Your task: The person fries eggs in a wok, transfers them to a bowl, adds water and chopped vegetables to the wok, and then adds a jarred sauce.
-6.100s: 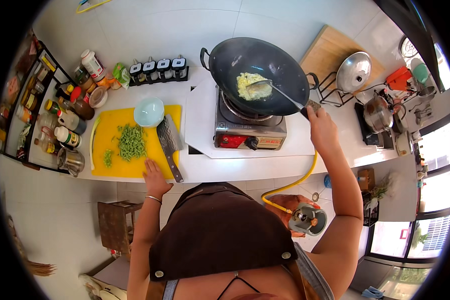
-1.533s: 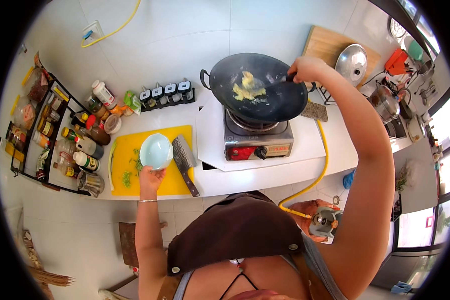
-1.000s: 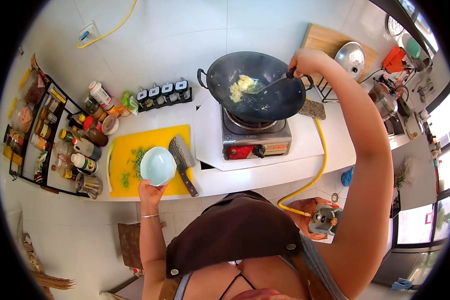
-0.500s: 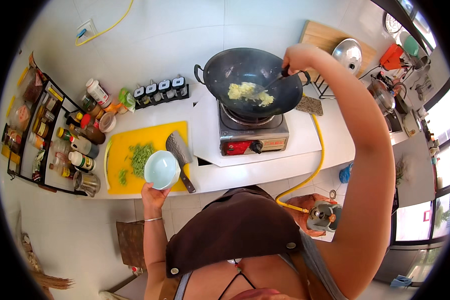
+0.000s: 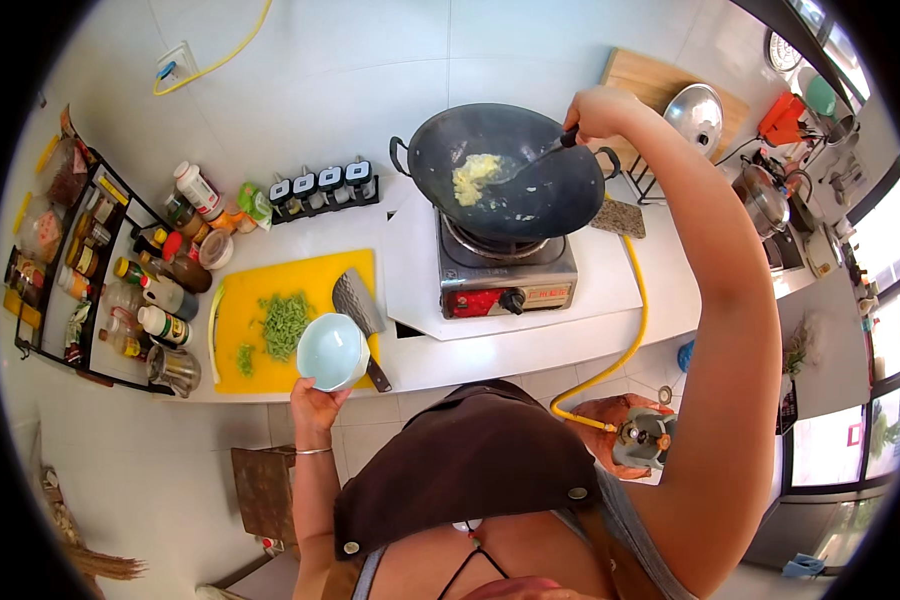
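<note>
My left hand (image 5: pixel 318 403) grips a pale, empty-looking bowl (image 5: pixel 332 352) by its near side, held over the front edge of the counter. With its fingers closed, my right hand (image 5: pixel 602 113) holds the black handle of a spatula (image 5: pixel 545 153) above the wok's right side. The spatula's blade reaches into the dark two-handled wok (image 5: pixel 540 205) and touches pale yellow scrambled egg (image 5: pixel 475 177), bunched left of the wok's middle. Under the wok stands a gas stove (image 5: pixel 508 280). Beside the bowl, chopped green vegetable (image 5: pixel 285 322) lies on a yellow cutting board (image 5: pixel 245 350).
A cleaver (image 5: pixel 357 300) rests on the board's right edge, its handle overhanging the front. Spice jars (image 5: pixel 322 186) stand behind; bottles (image 5: pixel 168 292) and a rack fill the left. A yellow hose (image 5: pixel 642 310) runs from the stove to a gas cylinder (image 5: pixel 642 438).
The egg, spread across the wok's middle before, is pushed together toward the left. The bowl has shifted slightly right and nearer me. My right hand stays on the spatula.
</note>
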A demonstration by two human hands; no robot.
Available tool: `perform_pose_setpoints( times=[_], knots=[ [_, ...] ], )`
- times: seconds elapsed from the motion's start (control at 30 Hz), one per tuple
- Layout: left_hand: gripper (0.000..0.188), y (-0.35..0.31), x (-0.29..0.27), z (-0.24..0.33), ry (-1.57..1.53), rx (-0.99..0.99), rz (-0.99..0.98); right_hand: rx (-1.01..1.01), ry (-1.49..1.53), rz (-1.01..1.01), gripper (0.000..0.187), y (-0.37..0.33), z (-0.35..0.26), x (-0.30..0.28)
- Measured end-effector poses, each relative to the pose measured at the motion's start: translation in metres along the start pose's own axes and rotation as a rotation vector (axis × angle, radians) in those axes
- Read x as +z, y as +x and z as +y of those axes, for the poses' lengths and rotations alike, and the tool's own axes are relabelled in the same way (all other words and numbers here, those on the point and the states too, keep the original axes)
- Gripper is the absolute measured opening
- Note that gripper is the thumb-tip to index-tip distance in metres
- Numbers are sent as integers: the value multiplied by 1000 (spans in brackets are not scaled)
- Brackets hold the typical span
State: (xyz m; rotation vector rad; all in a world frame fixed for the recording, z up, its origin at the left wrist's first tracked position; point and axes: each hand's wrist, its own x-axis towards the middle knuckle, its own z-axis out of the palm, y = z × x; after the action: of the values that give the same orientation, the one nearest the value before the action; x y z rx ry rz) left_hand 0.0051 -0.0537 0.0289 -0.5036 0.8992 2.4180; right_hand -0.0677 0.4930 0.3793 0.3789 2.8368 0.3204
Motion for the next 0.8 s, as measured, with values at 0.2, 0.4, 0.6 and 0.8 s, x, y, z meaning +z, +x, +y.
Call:
perform_pose_setpoints(
  times=[0.2,0.4,0.6,0.8],
  knots=[
    [61,-2,4,-3,12,11,-14,-64,-13,-78,35,-2,-14,0],
    [62,-11,-5,-11,27,2,32,-41,4,-136,37,-37,30,-28],
    [62,-15,-11,-15,49,-5,83,68,43,-250,38,-52,47,-37],
    [62,-3,1,-14,59,-49,26,-92,-163,114,32,1,14,9]
  ],
)
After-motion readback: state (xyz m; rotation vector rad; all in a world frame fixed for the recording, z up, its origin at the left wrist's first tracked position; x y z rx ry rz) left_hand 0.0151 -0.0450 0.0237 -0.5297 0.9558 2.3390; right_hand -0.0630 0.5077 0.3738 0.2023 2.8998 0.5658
